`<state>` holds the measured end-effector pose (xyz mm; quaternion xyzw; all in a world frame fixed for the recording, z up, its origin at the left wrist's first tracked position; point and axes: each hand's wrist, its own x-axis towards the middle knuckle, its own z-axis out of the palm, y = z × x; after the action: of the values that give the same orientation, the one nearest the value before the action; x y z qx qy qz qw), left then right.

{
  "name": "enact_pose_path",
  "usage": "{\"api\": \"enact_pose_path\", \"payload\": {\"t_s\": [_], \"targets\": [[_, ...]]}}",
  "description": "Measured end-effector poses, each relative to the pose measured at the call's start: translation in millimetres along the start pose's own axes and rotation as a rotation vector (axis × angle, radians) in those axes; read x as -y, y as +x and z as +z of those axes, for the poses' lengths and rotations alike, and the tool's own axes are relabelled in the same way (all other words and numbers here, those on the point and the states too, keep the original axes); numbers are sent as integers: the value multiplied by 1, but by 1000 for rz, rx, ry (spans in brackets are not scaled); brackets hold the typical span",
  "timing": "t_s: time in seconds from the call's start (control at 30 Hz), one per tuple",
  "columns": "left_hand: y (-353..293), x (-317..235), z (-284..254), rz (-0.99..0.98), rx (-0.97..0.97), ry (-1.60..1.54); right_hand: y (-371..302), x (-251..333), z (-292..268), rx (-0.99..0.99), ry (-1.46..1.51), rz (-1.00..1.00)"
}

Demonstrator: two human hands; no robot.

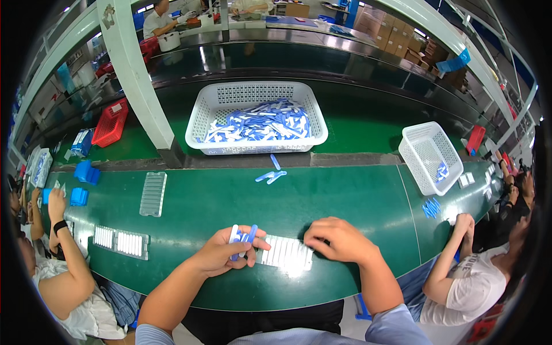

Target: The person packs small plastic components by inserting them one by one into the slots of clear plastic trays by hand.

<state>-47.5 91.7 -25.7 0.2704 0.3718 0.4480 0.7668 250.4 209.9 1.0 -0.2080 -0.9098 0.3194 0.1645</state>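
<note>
My left hand (227, 251) is closed around several slim blue and white plastic sticks (242, 237), whose ends stand up above the fingers. Its fingertips reach the left end of a clear ribbed plastic tray (286, 254), which lies on the green table and shines with glare, so I cannot tell what its slots hold. At the tray's right end is my right hand (339, 240), fingers curled and thumb close to them; whatever they pinch is hidden. Beyond the hands, a few loose blue and white sticks (271, 176) lie below a large white basket (198, 135) heaped with more.
A clear tray (153, 194) lies left of centre, and white-filled trays (121, 242) lie nearer. A white basket (414, 155) stands at right beside loose blue sticks (431, 207). A pale post (135, 75) rises at left. Co-workers sit on both sides, their arms over the table.
</note>
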Motion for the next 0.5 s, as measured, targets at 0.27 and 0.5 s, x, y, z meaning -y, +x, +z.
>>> {"api": "enact_pose_path", "payload": {"t_s": [0.27, 0.5], "targets": [[2, -1, 4, -45, 13, -1, -2, -1, 8, 17, 6, -121], [2, 2, 5, -97, 115, 81, 3, 4, 21, -170, 167, -125]]}}
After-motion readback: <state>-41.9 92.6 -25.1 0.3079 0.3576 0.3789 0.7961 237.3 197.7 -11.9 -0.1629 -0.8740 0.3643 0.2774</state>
